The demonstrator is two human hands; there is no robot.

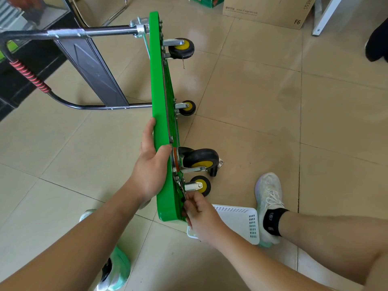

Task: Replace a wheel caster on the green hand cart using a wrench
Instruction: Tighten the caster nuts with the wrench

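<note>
Cart's on its side. The green hand cart [162, 97] stands on one long edge on the tiled floor [252, 101], underside facing right, black handle [84, 33] sticking out left.

Left hand [150, 164]: grip clamped over the upper deck edge, thumb on the underside rim, steadying it. Right hand [201, 213]: fingers pinched on what looks like a slim wrench [182, 189], set at the mounting plate of the nearest caster [199, 185]. The bolt head itself is hidden by the fingers.

To do this step well, I'd say:
- seat the wrench fully on the nut before loading it; thin tool, easy to round off
- short strokes, since the caster fork crowds the swing
- left hand pushes against the torque, otherwise the deck tips or skates on the tile
- drop loose hardware into the white basket [237, 217] just beside the cart's near end

Look of the cart: glossy green plastic deck, ribbed below. Four casters with black tyres and yellow hubs on zinc brackets; the large swivel caster [201, 159] next to the worked one looks bigger. A loose black-and-metal part [214, 171] lies behind it; can't tell what.
</note>
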